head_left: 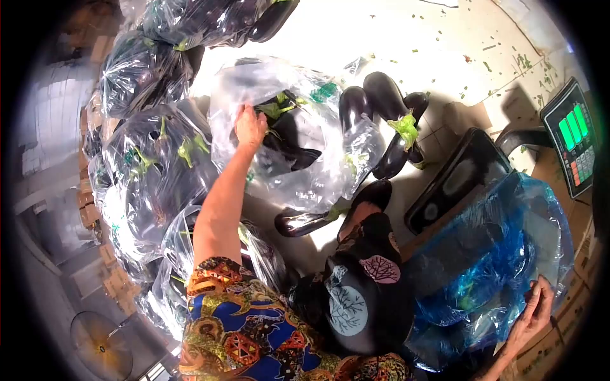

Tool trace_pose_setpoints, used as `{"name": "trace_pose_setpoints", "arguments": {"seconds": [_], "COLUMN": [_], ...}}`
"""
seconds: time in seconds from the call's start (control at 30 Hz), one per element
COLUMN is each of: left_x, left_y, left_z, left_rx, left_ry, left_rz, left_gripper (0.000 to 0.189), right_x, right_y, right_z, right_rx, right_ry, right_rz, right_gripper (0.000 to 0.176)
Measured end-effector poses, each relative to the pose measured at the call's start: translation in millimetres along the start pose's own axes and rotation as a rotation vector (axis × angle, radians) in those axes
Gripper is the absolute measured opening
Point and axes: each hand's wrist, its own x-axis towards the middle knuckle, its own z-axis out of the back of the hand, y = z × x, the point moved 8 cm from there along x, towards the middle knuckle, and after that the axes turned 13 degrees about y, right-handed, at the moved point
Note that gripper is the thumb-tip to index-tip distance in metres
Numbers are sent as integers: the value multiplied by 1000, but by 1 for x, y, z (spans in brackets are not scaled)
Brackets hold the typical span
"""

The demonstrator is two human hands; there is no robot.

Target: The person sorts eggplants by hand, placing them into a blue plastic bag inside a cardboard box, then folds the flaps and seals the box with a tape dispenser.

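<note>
My left hand [251, 128] reaches out to a wide-mouthed clear plastic bag [292, 181], its fingers curled on the inner edge of the opening. Inside the bag lie dark purple eggplants [289, 136] with green stems. My right hand [537, 305], low on the right, has its fingers closed at the edge of a blue plastic bag [470, 254]; the contents of that bag are hard to make out. Several loose eggplants [384, 95] lie on the floor just right of the clear bag, and one eggplant [302, 222] lies below it.
Clear bags packed with eggplants [152, 165] are piled along the left. A black scale [454, 181] with a lit green display [574, 127] stands to the right. Green scraps litter the pale floor [445, 57]. A fan [101, 348] is at the lower left.
</note>
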Motion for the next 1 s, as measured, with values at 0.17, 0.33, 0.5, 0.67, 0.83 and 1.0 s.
{"name": "trace_pose_setpoints", "arguments": {"seconds": [0.17,0.33,0.5,0.67,0.83,1.0], "left_x": [11,35,20,36,76,82], "left_y": [-26,-12,-35,-37,-4,-29], "left_z": [-4,-41,-23,-33,-64,-52], "left_rx": [542,757,571,67,204,366], "left_ry": [153,168,366,511,313,81], "left_rz": [-419,-270,-452,-263,-25,-66], "left_gripper": [60,65,39,51,55,50], "right_x": [7,7,7,5,7,11], "right_y": [10,13,7,2,3,-3], "right_z": [-19,-22,-29,-34,-36,-44], "right_rx": [-21,-32,-132,-75,11,64], "right_ry": [84,53,106,153,159,139], "right_rz": [-11,-8,55,3,-29,-49], "right_gripper": [21,20,18,15,13,10]}}
